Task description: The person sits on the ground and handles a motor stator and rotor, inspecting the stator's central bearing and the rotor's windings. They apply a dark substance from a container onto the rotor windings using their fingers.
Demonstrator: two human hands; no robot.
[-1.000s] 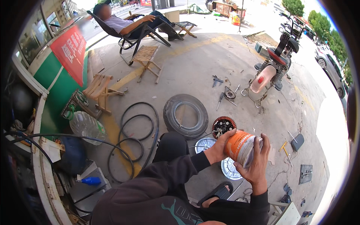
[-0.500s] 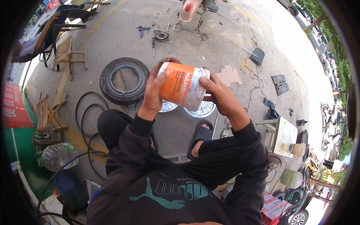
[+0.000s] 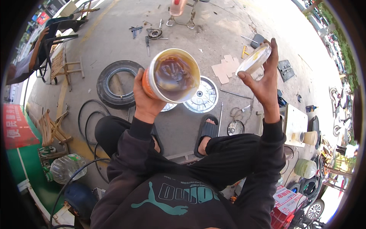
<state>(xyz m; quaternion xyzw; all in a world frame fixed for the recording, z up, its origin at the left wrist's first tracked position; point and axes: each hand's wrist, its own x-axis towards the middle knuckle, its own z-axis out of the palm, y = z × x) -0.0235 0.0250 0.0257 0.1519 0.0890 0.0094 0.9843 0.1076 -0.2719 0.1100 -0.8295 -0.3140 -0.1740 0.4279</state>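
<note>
Tilted toward me, an orange and white tub of amber-brown grease [image 3: 175,76] shows its uncovered mouth. My left hand [image 3: 148,97] is wrapped round its side and lower edge. Out to the right, my right hand [image 3: 265,82] pinches the round whitish lid [image 3: 254,59] by its rim, with yellowish smears on it. The lid is well apart from the tub. Below and behind the tub, a silver wheel hub [image 3: 202,94] lies on the ground; part of a second silver piece is hidden by my left hand. A tire on a rim [image 3: 119,82] lies left of the tub.
A screwdriver [image 3: 148,45] and a round metal part [image 3: 154,34] lie ahead on the concrete. Cardboard [image 3: 225,69] lies between the tub and lid. A small white table [image 3: 295,124] stands right; a black hose [image 3: 82,118] and wooden folding stools [image 3: 53,128] are left. A seated person's arm shows far left.
The lid has come off the tub; my right hand has carried it away to the right. My left hand has turned the tub so its mouth faces me.
</note>
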